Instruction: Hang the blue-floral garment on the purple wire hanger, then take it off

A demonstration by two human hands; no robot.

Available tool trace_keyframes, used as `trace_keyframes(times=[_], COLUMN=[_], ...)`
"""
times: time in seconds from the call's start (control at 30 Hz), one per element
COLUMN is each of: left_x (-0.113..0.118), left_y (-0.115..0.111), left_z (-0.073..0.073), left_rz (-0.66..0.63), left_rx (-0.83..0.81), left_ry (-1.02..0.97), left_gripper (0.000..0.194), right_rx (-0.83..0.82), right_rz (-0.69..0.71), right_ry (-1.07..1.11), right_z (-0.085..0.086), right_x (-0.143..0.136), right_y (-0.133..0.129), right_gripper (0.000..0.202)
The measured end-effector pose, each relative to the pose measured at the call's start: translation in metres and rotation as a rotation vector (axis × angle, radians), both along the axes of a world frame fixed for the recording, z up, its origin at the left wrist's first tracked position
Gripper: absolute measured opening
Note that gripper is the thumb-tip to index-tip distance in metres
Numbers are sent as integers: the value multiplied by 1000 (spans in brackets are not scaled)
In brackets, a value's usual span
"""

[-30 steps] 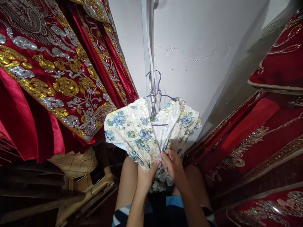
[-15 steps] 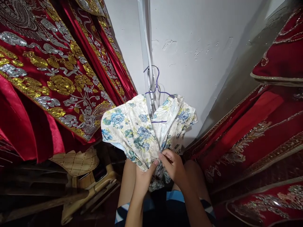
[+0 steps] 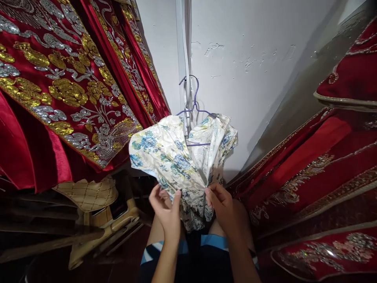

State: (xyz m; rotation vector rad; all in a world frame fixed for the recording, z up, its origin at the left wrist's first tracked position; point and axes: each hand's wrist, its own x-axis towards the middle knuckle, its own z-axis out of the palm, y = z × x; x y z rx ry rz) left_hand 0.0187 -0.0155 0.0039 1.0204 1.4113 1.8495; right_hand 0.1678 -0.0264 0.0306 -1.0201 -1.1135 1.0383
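"Behind everything is a pale wall (image 3: pixel 235 94), its paint chipped in places; what is in front of it?"

"A floral garment (image 3: pixel 173 153), cream with blue, green and yellow; it hangs on a purple hanger (image 3: pixel 196 100), just above the person's knees, its lower part bunched up."

"And the hands?"

"The right hand (image 3: pixel 219 200) has the front edge pinched between thumb and fingers, at the bottom of the neckline; the left hand (image 3: pixel 166 204) is at the other side of the garment, thumb against the cloth and fingers curled, though I cannot tell whether it grips anything."

"Where is the hanger's hook?"

"At a pale upright strip (image 3: pixel 186 43) by the wall; the exact contact is unclear."

"Further out?"

"Below the hands, dark shorts (image 3: pixel 188 259) with blue and white bands; to the left, a red embroidered cloth (image 3: pixel 70 86) with gold and silver flowers, and under it a quilted cream piece (image 3: pixel 94 194) near a wooden frame (image 3: pixel 118 228); to the right, red beaded fabric (image 3: pixel 312 169), part of it in shadow."
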Motion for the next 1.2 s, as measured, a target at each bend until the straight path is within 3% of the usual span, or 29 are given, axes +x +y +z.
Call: trace_keyframes(times=[0.07, 0.1, 0.23, 0.3, 0.4, 0.6, 0.73, 0.9, 1.0, 1.1, 1.2], left_x=[3, 5, 15, 20, 22, 11, 8, 17, 23, 23, 16], left_y=[-3, -3, -1, 1, 2, 2, 3, 0, 1, 4, 10], left_z=[2, 3, 8, 8, 6, 0, -5, -12, -15, -17, -17], left_rz=[170, 137, -456, -592, -595, -611, -603, -659, -691, -711, -742], left_rx=[180, 223, 85, 25, 27, 60, 41, 4, -9, -22, -34], left_ry=[169, 249, 357, 326, 322, 451, 511, 580, 594, 636, 718], left_gripper=[57, 49, 15, 11, 20, 18, 22, 23, 21, 20, 18], right_rx=[0, -5, -48, -75, -129, -284, -210, -113, -101, -72, -17], right_rz=[22, 39, 89, 103, 121, 86, 75, 195, 187, 182, 195], right_ry=[4, -5, -38, -17, 41, 220, 264, 410, 510, 546, 505], right_z=[2, 3, 8, 9, 8, 17, 47, 110, 143, 156, 151], right_x=[-2, -3, -10, -12, -10, -6, -4, 2, 3, 3, 0], right_y=[0, 0, 0, 1, 7, 27, 55, 95, 107, 107, 101], right_gripper=[35, 35, 29, 28, 30, 35, 34, 25, 17, 17, 20])
